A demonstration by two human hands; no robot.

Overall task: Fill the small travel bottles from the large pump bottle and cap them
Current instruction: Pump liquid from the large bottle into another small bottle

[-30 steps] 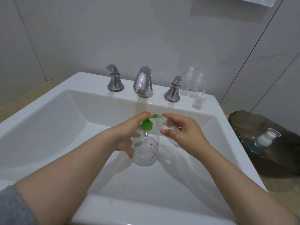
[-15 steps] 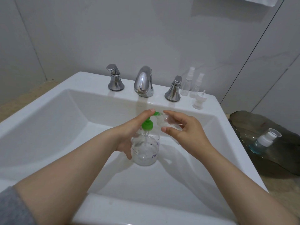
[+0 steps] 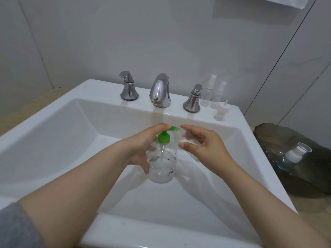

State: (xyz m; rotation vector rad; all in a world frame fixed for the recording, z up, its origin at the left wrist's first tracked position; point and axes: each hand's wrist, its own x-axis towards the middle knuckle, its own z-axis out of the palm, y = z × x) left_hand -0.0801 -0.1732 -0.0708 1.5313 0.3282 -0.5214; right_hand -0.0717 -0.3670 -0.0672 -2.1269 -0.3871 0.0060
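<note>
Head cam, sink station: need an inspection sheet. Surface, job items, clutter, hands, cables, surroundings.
Surface: white sink; the work is done inside its basin.
Job's things: pump bottle, clear with green pump, upright in the basin; travel bottle held at the spout; two spray bottles upright on the rim right of the faucet; loose white cap in front of them.
Clutter: blue-liquid bottle lying on a dark tray right of the sink.
Hands: left hand grips the pump bottle, forefinger on the pump; right hand holds the travel bottle.
Cables: nothing seen.
Surroundings: chrome faucet, two handles, grey wall, towel edge at the top.
</note>
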